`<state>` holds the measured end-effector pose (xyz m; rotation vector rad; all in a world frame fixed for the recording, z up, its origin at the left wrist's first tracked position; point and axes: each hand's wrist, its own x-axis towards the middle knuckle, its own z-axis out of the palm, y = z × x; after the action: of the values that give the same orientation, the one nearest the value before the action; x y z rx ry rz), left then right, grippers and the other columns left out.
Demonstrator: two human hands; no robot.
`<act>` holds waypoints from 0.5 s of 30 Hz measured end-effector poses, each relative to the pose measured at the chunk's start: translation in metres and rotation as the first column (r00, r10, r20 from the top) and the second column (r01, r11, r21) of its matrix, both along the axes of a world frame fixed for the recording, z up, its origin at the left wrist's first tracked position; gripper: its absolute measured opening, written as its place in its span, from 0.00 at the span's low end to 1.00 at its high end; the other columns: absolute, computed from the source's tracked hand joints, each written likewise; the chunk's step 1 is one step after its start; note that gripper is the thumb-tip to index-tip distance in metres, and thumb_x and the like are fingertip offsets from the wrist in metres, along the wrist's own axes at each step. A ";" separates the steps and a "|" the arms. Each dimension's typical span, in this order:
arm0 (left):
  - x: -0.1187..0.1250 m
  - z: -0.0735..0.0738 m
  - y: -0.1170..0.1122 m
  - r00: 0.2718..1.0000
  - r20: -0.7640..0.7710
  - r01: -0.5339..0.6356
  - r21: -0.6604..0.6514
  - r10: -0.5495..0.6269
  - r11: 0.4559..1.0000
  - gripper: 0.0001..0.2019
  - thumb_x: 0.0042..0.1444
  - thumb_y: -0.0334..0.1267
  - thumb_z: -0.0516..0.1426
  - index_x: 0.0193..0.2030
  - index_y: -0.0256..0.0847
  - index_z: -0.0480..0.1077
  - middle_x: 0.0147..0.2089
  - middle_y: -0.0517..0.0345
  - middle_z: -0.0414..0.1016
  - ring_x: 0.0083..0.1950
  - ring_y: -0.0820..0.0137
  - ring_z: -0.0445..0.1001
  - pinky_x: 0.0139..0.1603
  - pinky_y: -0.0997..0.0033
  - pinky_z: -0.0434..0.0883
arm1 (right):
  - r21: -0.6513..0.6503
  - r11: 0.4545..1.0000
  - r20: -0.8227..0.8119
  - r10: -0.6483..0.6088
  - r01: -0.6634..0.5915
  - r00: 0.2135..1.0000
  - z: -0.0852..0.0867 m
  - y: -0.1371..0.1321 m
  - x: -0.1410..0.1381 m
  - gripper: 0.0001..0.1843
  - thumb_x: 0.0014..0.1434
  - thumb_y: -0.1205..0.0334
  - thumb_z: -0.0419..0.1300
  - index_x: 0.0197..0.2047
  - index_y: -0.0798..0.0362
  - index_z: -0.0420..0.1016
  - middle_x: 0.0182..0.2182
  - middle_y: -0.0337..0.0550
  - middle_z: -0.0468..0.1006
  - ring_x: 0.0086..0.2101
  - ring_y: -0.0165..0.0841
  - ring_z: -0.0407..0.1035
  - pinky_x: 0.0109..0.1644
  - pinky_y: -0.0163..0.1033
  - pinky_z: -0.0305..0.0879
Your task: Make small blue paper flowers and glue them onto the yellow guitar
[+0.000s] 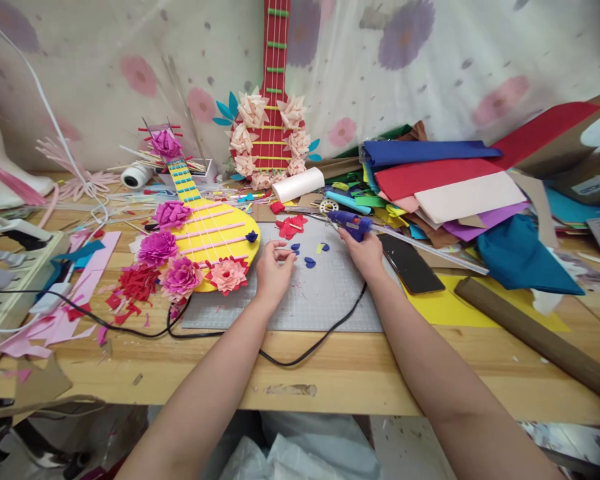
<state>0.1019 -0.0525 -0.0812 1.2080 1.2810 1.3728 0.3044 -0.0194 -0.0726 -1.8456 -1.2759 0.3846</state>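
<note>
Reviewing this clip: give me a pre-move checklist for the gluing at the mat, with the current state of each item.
1. Right hand grips the blue glue gun: ok.
2. Left hand at a small blue foam piece; whether pinched: cannot tell.
3. More blue pieces lie on the grey cutting mat: ok.
4. Black cord loops along the table edge, below the forearms: not ok.
5. Black phone lies close beside the right wrist: not ok.
6. Glue at the nozzle: cannot tell.
</note>
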 end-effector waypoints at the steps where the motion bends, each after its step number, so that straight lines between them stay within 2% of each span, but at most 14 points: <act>1: 0.001 0.001 -0.002 0.999 -0.039 -0.007 0.034 0.009 0.999 0.13 0.48 0.33 0.58 0.42 0.41 0.63 0.32 0.58 0.74 0.34 0.72 0.76 0.29 0.76 0.72 | -0.052 0.999 0.070 -0.006 0.009 0.997 0.000 0.001 0.001 0.32 0.47 0.36 0.56 0.37 0.59 0.76 0.31 0.56 0.78 0.36 0.47 0.72 0.38 0.46 0.65; 4: 0.002 0.014 -0.006 0.995 -0.087 -0.034 0.112 0.044 0.993 0.13 0.48 0.33 0.58 0.42 0.42 0.63 0.33 0.59 0.73 0.34 0.73 0.75 0.30 0.76 0.72 | -0.196 0.981 0.214 0.043 0.000 0.976 -0.002 0.001 0.003 0.33 0.50 0.36 0.54 0.43 0.58 0.74 0.36 0.59 0.78 0.39 0.50 0.72 0.40 0.48 0.64; 6: 0.000 0.029 -0.006 0.996 -0.068 -0.038 0.142 0.048 0.989 0.12 0.48 0.33 0.58 0.41 0.42 0.63 0.32 0.59 0.72 0.34 0.73 0.74 0.29 0.77 0.72 | -0.226 0.974 0.256 0.082 -0.023 0.963 -0.003 0.000 0.003 0.32 0.52 0.37 0.53 0.45 0.57 0.73 0.37 0.58 0.77 0.39 0.49 0.72 0.39 0.47 0.64; 8: -0.006 0.050 -0.003 0.999 -0.022 -0.036 0.158 0.040 0.987 0.13 0.47 0.33 0.58 0.40 0.42 0.62 0.31 0.60 0.72 0.34 0.73 0.74 0.28 0.77 0.72 | -0.206 0.978 0.275 0.101 -0.044 0.956 -0.005 -0.002 0.003 0.31 0.52 0.38 0.54 0.45 0.57 0.72 0.38 0.56 0.77 0.39 0.46 0.71 0.39 0.45 0.63; 11: -0.025 0.085 0.007 0.997 0.030 -0.077 0.153 0.073 0.985 0.13 0.46 0.32 0.58 0.40 0.41 0.61 0.31 0.61 0.71 0.33 0.73 0.74 0.28 0.77 0.72 | -0.104 0.994 0.331 0.075 -0.042 0.941 -0.002 -0.008 0.006 0.30 0.50 0.39 0.56 0.45 0.57 0.70 0.40 0.55 0.76 0.40 0.44 0.69 0.41 0.44 0.62; 13: -0.043 0.105 0.016 0.994 0.000 -0.113 0.107 0.114 0.988 0.14 0.45 0.31 0.58 0.40 0.41 0.62 0.31 0.62 0.72 0.32 0.73 0.75 0.29 0.77 0.73 | -0.059 0.998 0.407 0.030 -0.007 0.913 0.006 -0.016 0.010 0.28 0.47 0.39 0.58 0.40 0.56 0.69 0.40 0.55 0.74 0.41 0.44 0.67 0.40 0.44 0.61; 15: -0.062 0.116 0.023 0.993 -0.071 -0.096 0.044 0.099 0.994 0.15 0.44 0.30 0.59 0.40 0.40 0.63 0.30 0.62 0.72 0.32 0.73 0.76 0.29 0.77 0.73 | -0.105 0.994 0.466 0.044 0.006 0.883 0.018 -0.026 0.012 0.24 0.46 0.40 0.59 0.34 0.53 0.67 0.36 0.53 0.74 0.39 0.43 0.67 0.37 0.42 0.60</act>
<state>0.0398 -0.0292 0.0348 1.2471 1.3856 1.4421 0.3167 -0.0454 -0.0551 -2.0945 -1.6215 0.0045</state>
